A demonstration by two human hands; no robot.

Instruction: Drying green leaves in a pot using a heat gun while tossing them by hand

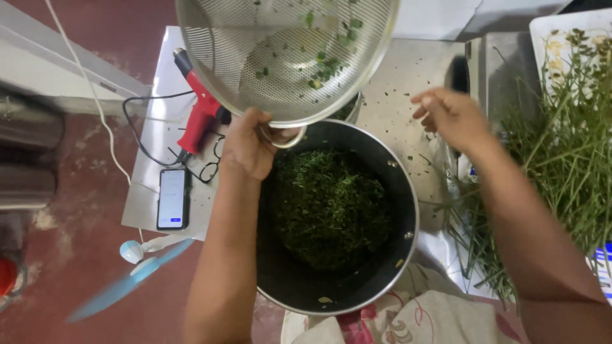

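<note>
The left hand (250, 145) is clenched around the ring handle of a round metal strainer (287, 57), holding it tilted up above the far rim of a large dark pot (382, 267). A few green leaf bits cling to the strainer's mesh, mostly toward its right side. The pot stands at the near edge of a pale table (408, 70), and a heap of chopped green leaves (328, 207) fills its middle, with the inner wall bare around the heap. The right hand (449, 114) hangs over the table just beyond the pot's right rim, blurred, its fingers loosely curled and grasping nothing that can be seen. To its right, along the right edge of the table, lies a thick pile of long green stalks (561, 146), some of them trailing down toward the near edge beside the pot. A white tray (554, 28) sits at the far right corner, partly under the stalks. On the left part of the table, beside the left hand, lie a red tool with a black cord (201, 111), a pair of glasses (213, 162) and a phone (173, 199) with its screen lit. A small blue and white fan (137, 264) sits off the table's left near corner, over the reddish floor (76, 255). A patterned cloth (421, 318) shows just below the pot.
</note>
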